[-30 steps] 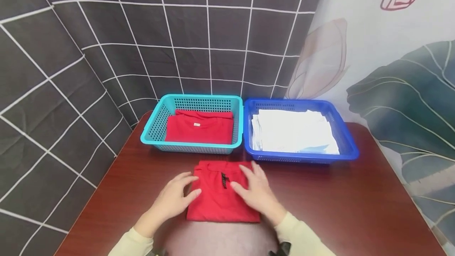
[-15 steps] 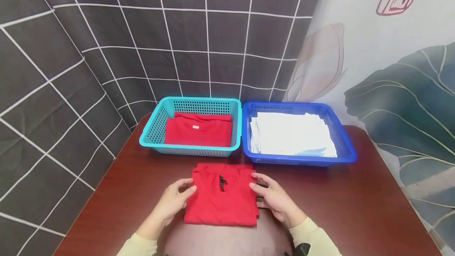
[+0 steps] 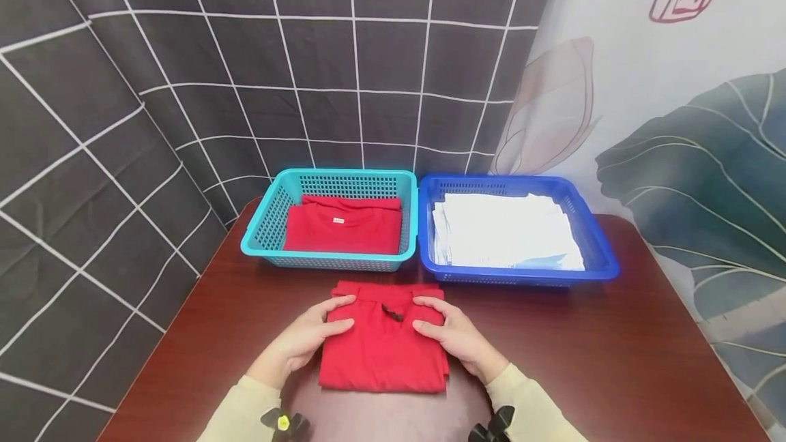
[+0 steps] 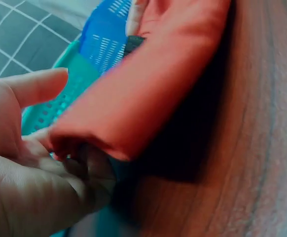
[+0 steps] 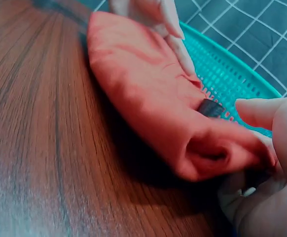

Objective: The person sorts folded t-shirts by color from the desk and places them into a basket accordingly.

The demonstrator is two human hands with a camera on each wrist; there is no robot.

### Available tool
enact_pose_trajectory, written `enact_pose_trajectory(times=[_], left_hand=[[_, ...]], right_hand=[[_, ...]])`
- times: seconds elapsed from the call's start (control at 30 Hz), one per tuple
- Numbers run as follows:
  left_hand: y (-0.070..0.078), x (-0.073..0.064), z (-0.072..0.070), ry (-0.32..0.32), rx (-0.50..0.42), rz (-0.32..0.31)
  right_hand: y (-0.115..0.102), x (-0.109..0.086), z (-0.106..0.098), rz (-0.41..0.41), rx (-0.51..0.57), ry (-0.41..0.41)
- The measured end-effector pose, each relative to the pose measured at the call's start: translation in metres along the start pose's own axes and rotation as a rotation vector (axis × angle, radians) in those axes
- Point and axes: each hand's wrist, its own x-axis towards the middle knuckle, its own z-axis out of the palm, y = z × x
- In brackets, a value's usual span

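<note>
A folded red T-shirt (image 3: 383, 353) with a dark neck label lies between my hands in the head view, on the near side of the baskets. My left hand (image 3: 307, 338) holds its left side, and my right hand (image 3: 457, 336) holds its right side. In the left wrist view, the fingers (image 4: 96, 173) curl under the shirt's edge while the thumb stays above. The right wrist view likewise shows my right hand (image 5: 276, 158) with fingers tucked beneath the rolled edge, partly hidden. A dark shadow runs under the shirt (image 5: 143, 103); its near edge looks raised.
A turquoise basket (image 3: 334, 262) holding folded red shirts (image 3: 344, 230) stands behind the shirt. Right beside it, a blue basket (image 3: 522, 273) contains a pile of white folded clothes (image 3: 506, 227). Both are on a brown wooden table (image 3: 583, 360), against a dark gridded curtain (image 3: 319, 53).
My hands were over the shirt's upper part, then moved out to its two sides, and now have closed inward on its edges. The neck label has tipped over. The baskets have not moved.
</note>
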Motion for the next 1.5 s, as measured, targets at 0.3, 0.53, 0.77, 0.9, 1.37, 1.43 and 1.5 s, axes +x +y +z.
enact_pose_trajectory(times=[0.3, 0.53, 0.77, 0.9, 1.37, 1.43, 1.5], left_hand=[[-0.007, 0.002, -0.001, 0.011, 0.161, 0.057], [-0.005, 0.005, 0.004, 0.117, 0.316, 0.089], [-0.008, 0.007, 0.008, 0.061, 0.254, 0.105], [-0.008, -0.001, 0.003, 0.043, 0.176, 0.113], [0.027, -0.048, -0.013, 0.034, 0.162, 0.164], [0.035, -0.052, -0.014, 0.039, 0.183, 0.179], [0.043, -0.053, -0.017, 0.039, 0.206, 0.197]], right_hand=[[0.004, 0.0, 0.004, -0.008, -0.123, 0.128], [0.002, -0.004, 0.007, -0.014, -0.24, 0.233], [0.003, -0.01, 0.001, 0.009, -0.247, 0.251], [0.0, -0.014, 0.003, -0.016, -0.199, 0.229], [-0.045, -0.039, 0.014, -0.153, -0.298, 0.208], [-0.053, -0.04, 0.014, -0.18, -0.284, 0.201], [-0.061, -0.039, 0.013, -0.194, -0.274, 0.191]])
